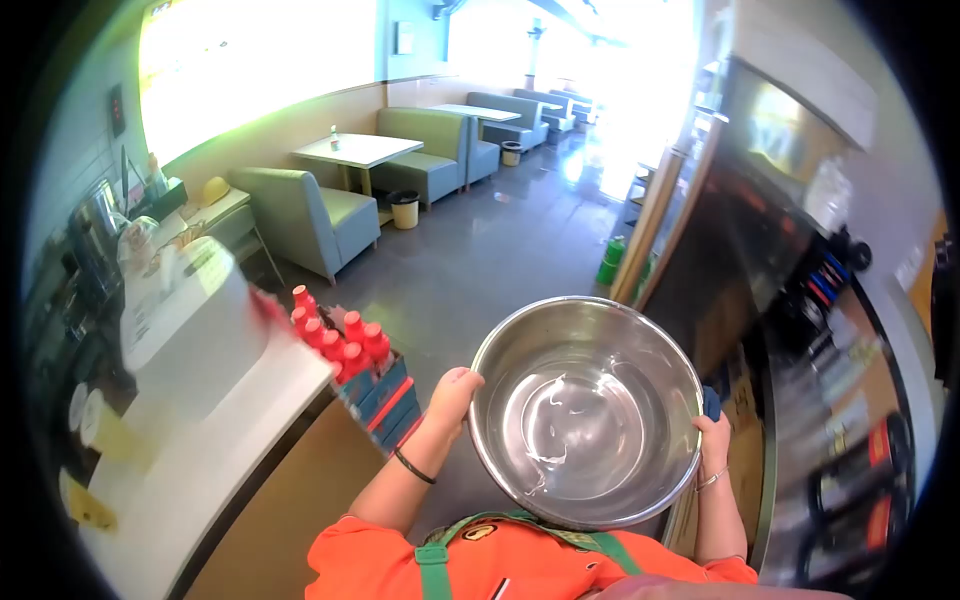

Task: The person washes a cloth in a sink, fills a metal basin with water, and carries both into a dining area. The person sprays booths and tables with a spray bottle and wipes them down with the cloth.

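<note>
A large, shiny stainless steel bowl (pixel 580 425) is held out in front of my orange shirt, its open side facing up toward me. My left hand (pixel 456 394) is closed on the bowl's left rim, thumb on top. On the opposite side my right hand (pixel 713 440) grips the right rim. A small dark blue thing, perhaps a cloth (pixel 711 403), shows at the fingers of that hand; its kind is unclear. Bright reflections cover the bowl's inside, so I cannot tell whether a little water lies in it.
At left is a white counter (pixel 215 440) with cups (pixel 105 425). Beside it, red-capped bottles (pixel 345 340) stand in blue crates (pixel 385 405). Ahead, booth seats (pixel 310 215), a table (pixel 358 150) and a bin (pixel 404 210) line the grey floor. Shelving and another counter run along the right.
</note>
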Action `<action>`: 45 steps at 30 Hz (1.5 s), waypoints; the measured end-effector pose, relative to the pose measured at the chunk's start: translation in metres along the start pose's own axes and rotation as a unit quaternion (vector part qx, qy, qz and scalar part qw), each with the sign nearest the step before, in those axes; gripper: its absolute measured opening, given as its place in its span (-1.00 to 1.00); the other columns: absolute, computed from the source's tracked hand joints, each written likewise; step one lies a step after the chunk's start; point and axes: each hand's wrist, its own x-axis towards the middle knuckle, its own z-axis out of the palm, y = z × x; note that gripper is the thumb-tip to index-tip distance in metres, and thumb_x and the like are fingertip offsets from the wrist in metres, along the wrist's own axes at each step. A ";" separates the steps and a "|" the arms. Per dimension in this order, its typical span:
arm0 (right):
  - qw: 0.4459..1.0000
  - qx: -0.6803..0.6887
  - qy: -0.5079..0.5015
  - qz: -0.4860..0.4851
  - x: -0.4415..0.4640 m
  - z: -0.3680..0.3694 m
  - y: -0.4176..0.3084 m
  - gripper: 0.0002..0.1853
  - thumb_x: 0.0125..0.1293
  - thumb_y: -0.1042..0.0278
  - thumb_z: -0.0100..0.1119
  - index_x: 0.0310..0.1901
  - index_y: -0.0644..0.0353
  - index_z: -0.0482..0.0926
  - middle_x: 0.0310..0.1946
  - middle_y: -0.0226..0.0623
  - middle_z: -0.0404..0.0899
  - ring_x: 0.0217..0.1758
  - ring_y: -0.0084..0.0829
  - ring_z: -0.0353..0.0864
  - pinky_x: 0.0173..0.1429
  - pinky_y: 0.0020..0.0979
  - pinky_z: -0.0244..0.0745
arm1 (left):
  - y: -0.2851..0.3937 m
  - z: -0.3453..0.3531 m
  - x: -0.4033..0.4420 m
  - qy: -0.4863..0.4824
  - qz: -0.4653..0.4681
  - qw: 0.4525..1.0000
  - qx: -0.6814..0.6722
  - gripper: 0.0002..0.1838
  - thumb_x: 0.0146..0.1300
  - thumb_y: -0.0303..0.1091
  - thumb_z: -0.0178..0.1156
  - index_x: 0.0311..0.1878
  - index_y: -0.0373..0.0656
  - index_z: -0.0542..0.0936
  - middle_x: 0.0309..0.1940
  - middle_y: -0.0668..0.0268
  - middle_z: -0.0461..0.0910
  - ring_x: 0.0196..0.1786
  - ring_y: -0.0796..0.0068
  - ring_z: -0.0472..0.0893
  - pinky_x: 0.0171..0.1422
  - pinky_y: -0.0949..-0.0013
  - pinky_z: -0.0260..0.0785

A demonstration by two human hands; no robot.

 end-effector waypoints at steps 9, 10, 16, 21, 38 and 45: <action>0.991 -0.034 -0.128 -0.004 0.356 0.207 0.021 -0.65 -0.19 0.57 0.03 -0.24 0.40 0.49 -0.40 -0.32 0.53 -0.44 -0.49 0.50 -0.28 -0.51 0.41 | 0.077 0.012 0.290 0.126 0.038 0.990 -0.041 -0.88 0.01 -0.35 0.07 -0.43 -0.21 0.45 -0.63 0.40 0.35 -0.66 0.60 0.32 -0.65 0.51 0.15; 0.991 -0.015 -0.136 -0.009 0.376 0.217 0.020 -0.65 -0.19 0.57 0.03 -0.23 0.40 0.49 -0.41 -0.32 0.53 -0.44 -0.50 0.50 -0.28 -0.51 0.41 | 0.088 0.018 0.299 0.138 0.043 0.988 -0.046 -0.88 0.01 -0.35 0.07 -0.43 -0.21 0.45 -0.63 0.40 0.35 -0.66 0.60 0.32 -0.65 0.51 0.15; 0.983 -0.041 -0.177 0.026 0.541 0.373 0.069 -0.65 -0.17 0.57 0.02 -0.22 0.39 0.50 -0.37 -0.36 0.53 -0.37 -0.52 0.50 -0.22 -0.54 0.39 | 0.124 -0.019 0.507 0.151 0.050 0.987 -0.024 -0.92 0.01 -0.39 0.04 -0.45 -0.18 0.43 -0.66 0.41 0.36 -0.69 0.63 0.32 -0.66 0.53 0.14; 0.985 -0.037 -0.168 0.026 0.676 0.496 0.100 -0.71 -0.10 0.57 0.05 -0.24 0.36 0.49 -0.40 -0.38 0.52 -0.43 -0.52 0.49 -0.30 -0.54 0.40 | 0.188 -0.055 0.668 0.128 0.045 0.991 -0.008 -0.91 0.03 -0.38 0.04 -0.41 -0.18 0.44 -0.64 0.40 0.38 -0.68 0.62 0.36 -0.65 0.51 0.23; 0.938 -0.009 -0.347 0.015 1.028 1.067 0.120 -0.69 -0.08 0.56 0.00 -0.21 0.40 0.49 -0.38 -0.29 0.53 -0.43 -0.47 0.52 -0.29 -0.51 0.45 | 0.371 -0.260 1.116 0.278 0.056 0.958 -0.045 -0.93 0.05 -0.39 0.06 -0.37 -0.13 0.43 -0.60 0.42 0.40 -0.62 0.64 0.40 -0.60 0.52 0.25; 0.938 -0.010 -0.347 0.019 1.108 1.277 0.146 -0.69 -0.09 0.57 0.03 -0.21 0.41 0.49 -0.37 -0.29 0.53 -0.42 -0.48 0.52 -0.27 -0.51 0.44 | 0.438 -0.394 1.306 0.276 0.087 0.957 -0.017 -0.85 0.03 -0.39 0.07 -0.34 -0.24 0.43 -0.55 0.32 0.42 -0.52 0.55 0.43 -0.45 0.48 0.29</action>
